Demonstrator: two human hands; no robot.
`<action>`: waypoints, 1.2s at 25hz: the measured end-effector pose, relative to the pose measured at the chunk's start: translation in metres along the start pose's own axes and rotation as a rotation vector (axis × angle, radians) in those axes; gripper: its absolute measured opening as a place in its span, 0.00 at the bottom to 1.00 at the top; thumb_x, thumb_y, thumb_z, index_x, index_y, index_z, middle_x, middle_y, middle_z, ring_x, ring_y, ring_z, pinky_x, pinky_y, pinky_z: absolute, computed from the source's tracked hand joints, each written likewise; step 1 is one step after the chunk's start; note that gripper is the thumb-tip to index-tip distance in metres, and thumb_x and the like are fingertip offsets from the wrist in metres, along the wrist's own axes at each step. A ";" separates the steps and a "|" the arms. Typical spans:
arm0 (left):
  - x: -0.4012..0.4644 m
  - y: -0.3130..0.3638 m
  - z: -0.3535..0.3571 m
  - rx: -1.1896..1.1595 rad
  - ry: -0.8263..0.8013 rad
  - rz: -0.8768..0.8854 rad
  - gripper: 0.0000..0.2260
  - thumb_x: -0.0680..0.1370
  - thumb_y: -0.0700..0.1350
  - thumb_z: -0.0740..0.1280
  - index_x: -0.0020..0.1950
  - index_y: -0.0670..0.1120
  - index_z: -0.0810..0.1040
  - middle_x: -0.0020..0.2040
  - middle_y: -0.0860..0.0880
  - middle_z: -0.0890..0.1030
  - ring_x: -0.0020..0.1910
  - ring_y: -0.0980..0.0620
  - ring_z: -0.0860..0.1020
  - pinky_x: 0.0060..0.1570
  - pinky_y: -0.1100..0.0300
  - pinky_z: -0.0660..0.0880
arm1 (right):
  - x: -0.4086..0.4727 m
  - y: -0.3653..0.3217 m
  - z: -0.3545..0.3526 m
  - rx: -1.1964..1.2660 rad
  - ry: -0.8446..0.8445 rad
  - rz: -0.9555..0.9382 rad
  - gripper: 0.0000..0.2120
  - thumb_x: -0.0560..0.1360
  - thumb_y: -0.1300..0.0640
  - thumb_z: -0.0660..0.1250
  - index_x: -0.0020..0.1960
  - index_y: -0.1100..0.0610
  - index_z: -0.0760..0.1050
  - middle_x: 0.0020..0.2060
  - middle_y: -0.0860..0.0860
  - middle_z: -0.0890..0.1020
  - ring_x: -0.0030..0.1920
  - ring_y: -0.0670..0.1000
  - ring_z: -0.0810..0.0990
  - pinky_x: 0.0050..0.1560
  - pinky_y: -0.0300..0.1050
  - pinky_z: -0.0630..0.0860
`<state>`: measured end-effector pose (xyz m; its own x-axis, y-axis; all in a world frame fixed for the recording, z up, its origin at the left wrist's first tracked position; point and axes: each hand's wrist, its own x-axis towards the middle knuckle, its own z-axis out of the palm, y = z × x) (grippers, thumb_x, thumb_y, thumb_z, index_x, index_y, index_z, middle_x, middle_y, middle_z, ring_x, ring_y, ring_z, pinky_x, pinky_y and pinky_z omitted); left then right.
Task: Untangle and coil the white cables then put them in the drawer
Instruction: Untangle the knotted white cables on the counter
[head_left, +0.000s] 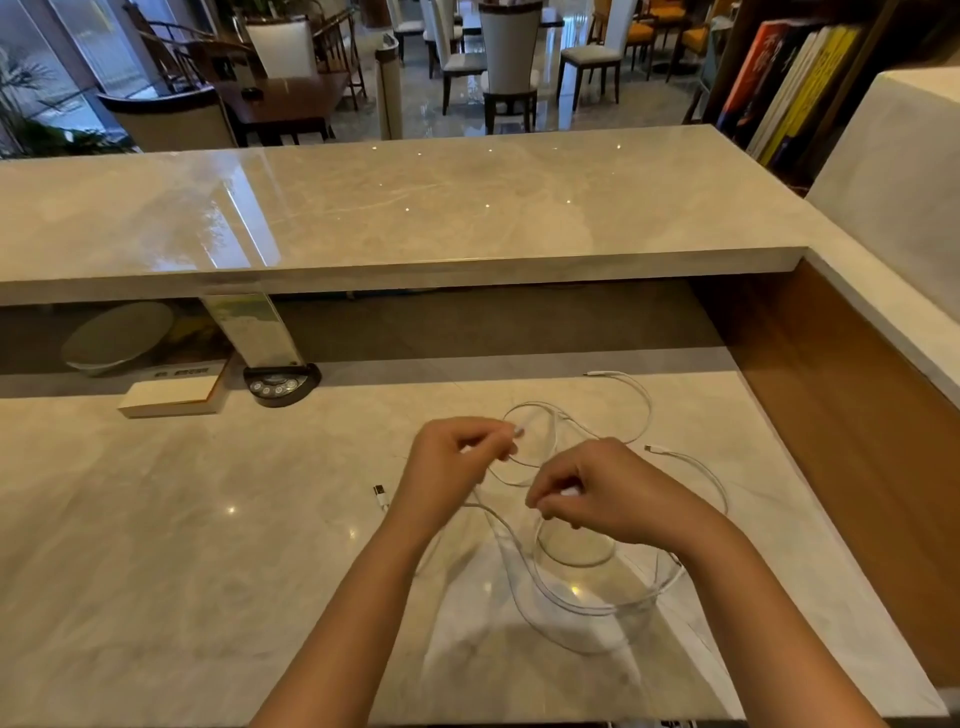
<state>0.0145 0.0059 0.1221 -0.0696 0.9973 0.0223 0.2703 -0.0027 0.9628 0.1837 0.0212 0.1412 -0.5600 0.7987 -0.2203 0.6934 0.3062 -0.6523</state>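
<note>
Both hands raised over marble desk (156, 545). Left hand (447, 462) pinching connector end of white cables (571, 603); right hand (582, 493) curled, pinching a strand. Cables tangled in loose loops on desk, partly lifted. Loose plug (381, 494) lying just left. No drawer or container in view.

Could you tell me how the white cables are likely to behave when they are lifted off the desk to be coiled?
The white cables will probably be floppy: they lie in loose, crossing loops and sag from where the left hand and right hand pinch them. They look thin, so likely light. On the glossy desk, trailing ends such as the plug may slide and snag.
</note>
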 end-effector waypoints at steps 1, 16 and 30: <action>-0.002 -0.001 0.007 0.037 -0.072 0.016 0.07 0.76 0.40 0.66 0.42 0.45 0.84 0.34 0.52 0.82 0.31 0.62 0.76 0.33 0.67 0.70 | -0.001 -0.006 -0.003 0.062 0.053 -0.041 0.05 0.73 0.59 0.68 0.45 0.52 0.83 0.39 0.43 0.83 0.36 0.36 0.78 0.39 0.32 0.73; 0.008 0.006 -0.001 -0.389 -0.278 -0.272 0.13 0.81 0.39 0.55 0.42 0.42 0.77 0.30 0.51 0.71 0.29 0.57 0.69 0.28 0.66 0.62 | 0.008 0.013 -0.010 0.476 0.434 -0.108 0.31 0.72 0.54 0.70 0.64 0.33 0.58 0.50 0.40 0.77 0.48 0.40 0.78 0.49 0.33 0.76; 0.006 0.001 0.011 0.143 0.040 -0.003 0.09 0.78 0.43 0.63 0.40 0.50 0.80 0.31 0.53 0.79 0.31 0.61 0.77 0.33 0.71 0.71 | 0.024 0.028 0.022 -0.469 0.820 -0.198 0.22 0.64 0.63 0.76 0.56 0.52 0.78 0.53 0.56 0.79 0.46 0.53 0.80 0.30 0.39 0.76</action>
<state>0.0246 0.0125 0.1199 -0.1080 0.9936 0.0327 0.4036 0.0138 0.9148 0.1798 0.0373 0.1023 -0.3182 0.7694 0.5538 0.8307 0.5078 -0.2282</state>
